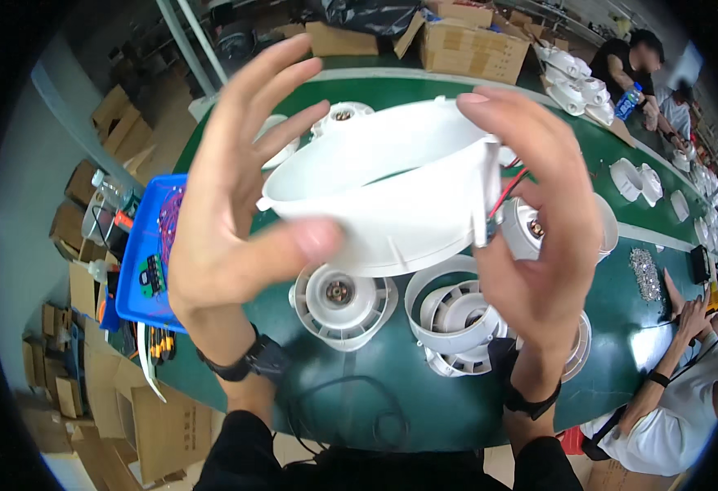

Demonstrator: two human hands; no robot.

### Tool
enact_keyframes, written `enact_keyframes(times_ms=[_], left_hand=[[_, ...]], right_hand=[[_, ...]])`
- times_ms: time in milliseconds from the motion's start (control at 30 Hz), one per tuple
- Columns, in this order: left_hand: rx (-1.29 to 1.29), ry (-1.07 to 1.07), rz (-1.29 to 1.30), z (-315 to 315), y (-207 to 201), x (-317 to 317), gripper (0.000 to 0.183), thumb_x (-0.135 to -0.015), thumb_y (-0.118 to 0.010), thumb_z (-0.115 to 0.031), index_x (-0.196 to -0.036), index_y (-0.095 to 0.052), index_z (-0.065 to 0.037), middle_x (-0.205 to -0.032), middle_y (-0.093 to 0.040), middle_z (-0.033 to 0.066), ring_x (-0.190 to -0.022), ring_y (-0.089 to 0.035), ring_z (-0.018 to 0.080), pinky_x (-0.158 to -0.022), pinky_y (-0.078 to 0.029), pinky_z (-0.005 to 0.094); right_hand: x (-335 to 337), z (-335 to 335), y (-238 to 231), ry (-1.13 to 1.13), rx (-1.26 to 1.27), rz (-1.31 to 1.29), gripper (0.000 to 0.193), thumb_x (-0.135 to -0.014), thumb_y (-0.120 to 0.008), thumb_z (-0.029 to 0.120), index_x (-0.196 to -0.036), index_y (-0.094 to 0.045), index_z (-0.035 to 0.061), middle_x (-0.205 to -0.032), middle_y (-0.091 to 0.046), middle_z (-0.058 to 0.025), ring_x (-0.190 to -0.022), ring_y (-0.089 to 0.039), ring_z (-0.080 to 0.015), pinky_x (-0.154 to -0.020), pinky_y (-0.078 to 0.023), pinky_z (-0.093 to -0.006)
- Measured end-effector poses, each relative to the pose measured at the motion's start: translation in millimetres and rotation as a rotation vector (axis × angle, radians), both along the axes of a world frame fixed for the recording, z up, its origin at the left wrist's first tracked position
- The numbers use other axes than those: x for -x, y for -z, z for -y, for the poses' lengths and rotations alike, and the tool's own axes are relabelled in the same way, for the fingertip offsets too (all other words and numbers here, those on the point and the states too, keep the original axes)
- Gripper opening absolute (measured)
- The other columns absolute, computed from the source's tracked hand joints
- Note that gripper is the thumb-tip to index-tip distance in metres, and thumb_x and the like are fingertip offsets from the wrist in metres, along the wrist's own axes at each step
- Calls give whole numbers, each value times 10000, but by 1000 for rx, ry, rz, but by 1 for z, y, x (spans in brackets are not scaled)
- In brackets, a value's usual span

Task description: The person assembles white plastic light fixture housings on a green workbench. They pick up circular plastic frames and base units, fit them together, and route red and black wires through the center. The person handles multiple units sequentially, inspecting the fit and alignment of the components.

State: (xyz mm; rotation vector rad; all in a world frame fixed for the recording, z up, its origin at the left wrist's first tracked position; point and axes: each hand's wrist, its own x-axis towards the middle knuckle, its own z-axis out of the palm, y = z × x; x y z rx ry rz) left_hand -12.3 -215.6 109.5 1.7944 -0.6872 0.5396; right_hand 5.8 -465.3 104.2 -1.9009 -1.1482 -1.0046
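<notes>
Above the green table I hold up a white oval plastic housing (412,214), open through its middle and tilted. My right hand (551,221) is closed around its right end, where red and black wires (508,192) and a small part stick out between thumb and fingers. My left hand (220,213) is at the other end, fingers spread and stretched out, its thumb overlapping the housing's near wall; whether it touches cannot be told. Below on the table sit a round white motor unit (338,299) and a white ring (415,315) around another such unit.
At the left stands a blue tray (132,282) with wires and a green circuit board (153,277). A black cable (351,385) lies along the near edge. More white housings (637,180), a pile of small metal parts (645,274) and co-workers' arms (661,360) are on the right.
</notes>
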Motion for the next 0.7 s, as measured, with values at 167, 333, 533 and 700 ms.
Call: enact_keyframes(times_ms=[167, 333, 533, 700], left_hand=[[277, -130, 38, 50, 3, -8, 894, -905, -521, -590, -1480, -298, 56, -1499, -372, 293, -1378, -423, 430, -1086, -431, 489], [232, -94, 191, 58, 17, -4, 985, -754, -739, -615, -1396, -396, 49, -1472, -402, 277, -1348, -455, 393, -1104, -408, 478], [228, -111, 137, 66, 17, 0, 861, -757, -762, -497, -1350, -437, 37, -1447, -414, 263, -1327, -464, 351, -1102, -382, 446], [106, -52, 272, 62, 22, -5, 604, -735, -792, -266, -1214, -550, 12, -1290, -505, 244, -1177, -536, 321, -981, -435, 395]], right_hand=[[12, -1, 8, 69, -138, -135, 648, -687, -528, -138, -1314, -565, 20, -1355, -539, -200, -1246, -555, -309, -982, -505, -362], [22, 2, -4, 14, -217, -354, 714, -658, -569, -89, -1365, -478, -53, -1376, -508, -185, -1306, -500, -294, -1086, -416, -398], [27, 5, -9, -265, -302, -740, 922, -736, -765, 236, -1480, -296, -38, -1445, -403, -188, -1332, -451, -288, -1090, -391, -375], [27, -9, -3, -188, -414, -763, 865, -844, -735, 421, -1457, -313, -21, -1431, -375, -175, -1331, -435, -296, -1088, -412, -452]])
